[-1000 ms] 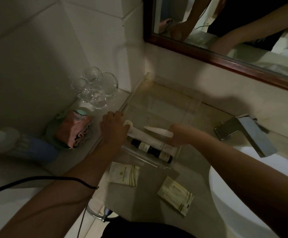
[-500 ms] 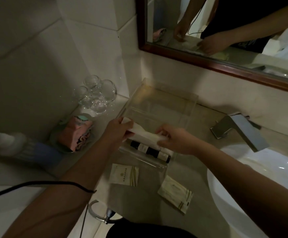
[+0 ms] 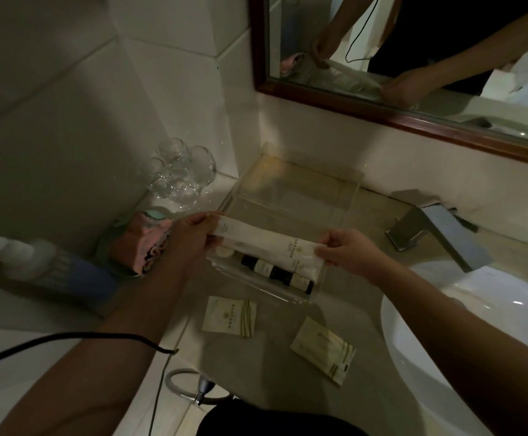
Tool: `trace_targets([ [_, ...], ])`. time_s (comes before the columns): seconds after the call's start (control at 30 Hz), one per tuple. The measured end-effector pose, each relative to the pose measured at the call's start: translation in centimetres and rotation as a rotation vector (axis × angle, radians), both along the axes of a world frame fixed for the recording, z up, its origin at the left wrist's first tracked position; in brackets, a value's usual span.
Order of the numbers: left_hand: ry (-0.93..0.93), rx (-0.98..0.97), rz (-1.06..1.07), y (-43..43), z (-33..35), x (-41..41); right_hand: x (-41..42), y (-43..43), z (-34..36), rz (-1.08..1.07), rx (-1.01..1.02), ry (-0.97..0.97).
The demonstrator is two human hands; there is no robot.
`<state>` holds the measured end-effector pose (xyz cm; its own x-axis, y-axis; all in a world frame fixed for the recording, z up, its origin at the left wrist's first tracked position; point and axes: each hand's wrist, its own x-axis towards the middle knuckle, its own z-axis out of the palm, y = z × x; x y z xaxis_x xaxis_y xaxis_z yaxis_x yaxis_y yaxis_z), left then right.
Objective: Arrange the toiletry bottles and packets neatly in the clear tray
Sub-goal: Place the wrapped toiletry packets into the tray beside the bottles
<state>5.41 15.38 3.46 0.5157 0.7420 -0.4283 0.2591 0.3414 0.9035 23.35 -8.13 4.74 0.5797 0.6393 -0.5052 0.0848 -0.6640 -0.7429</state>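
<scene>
Head view: both hands hold one long white packet (image 3: pixel 267 243) level above the near end of the clear tray (image 3: pixel 350 196), which stands on the bench (image 3: pixel 265 360) near the wall. The left hand (image 3: pixel 190 237) pinches the packet's left end; the right hand (image 3: pixel 350 251) pinches its right end. Under the packet, inside the tray along its near wall, lie a dark bottle (image 3: pixel 276 273) and a white tube (image 3: pixel 224 251). Two square sachets (image 3: pixel 229 316) (image 3: pixel 322 349) lie on the bench just outside the tray's near wall, beside the basin (image 3: pixel 476 341).
</scene>
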Motion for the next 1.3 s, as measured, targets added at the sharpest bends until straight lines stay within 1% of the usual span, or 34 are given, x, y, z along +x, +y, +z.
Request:
trace_targets([
  [0.07,0.041,0.064,0.003,0.7,0.0,0.5,0.4,0.3,-0.2,0.05,-0.053,-0.105],
  [0.17,0.139,0.24,-0.049,1.5,0.0,1.5,1.2,1.1,-0.6,0.185,-0.146,-0.313],
  [0.3,0.28,0.414,-0.108,1.8,-0.2,2.8,1.7,2.1,-1.3,0.321,-0.265,-0.446],
  [0.4,0.334,0.398,-0.109,1.8,-1.5,3.3,1.8,2.7,-2.0,0.414,-0.372,-0.503],
  [0.5,0.404,0.452,-0.153,1.8,-2.9,3.4,1.7,3.3,-2.3,0.468,-0.479,-0.564],
  [0.67,0.42,0.51,-0.216,1.5,-4.0,3.1,1.6,4.1,-2.7,0.505,-0.568,-0.692],
  [0.87,0.466,0.665,-0.258,0.9,-4.6,3.2,0.8,4.6,-3.0,0.591,-0.612,-0.748],
  [0.97,0.471,0.679,-0.236,0.6,-5.0,3.4,0.6,4.6,-3.0,0.603,-0.591,-0.739],
  [1.1,0.498,0.745,-0.229,0.5,-5.6,3.6,0.6,4.4,-3.2,0.631,-0.528,-0.743],
  [1.3,0.508,0.755,-0.198,0.6,-6.0,4.2,1.0,4.5,-3.1,0.682,-0.549,-0.677],
])
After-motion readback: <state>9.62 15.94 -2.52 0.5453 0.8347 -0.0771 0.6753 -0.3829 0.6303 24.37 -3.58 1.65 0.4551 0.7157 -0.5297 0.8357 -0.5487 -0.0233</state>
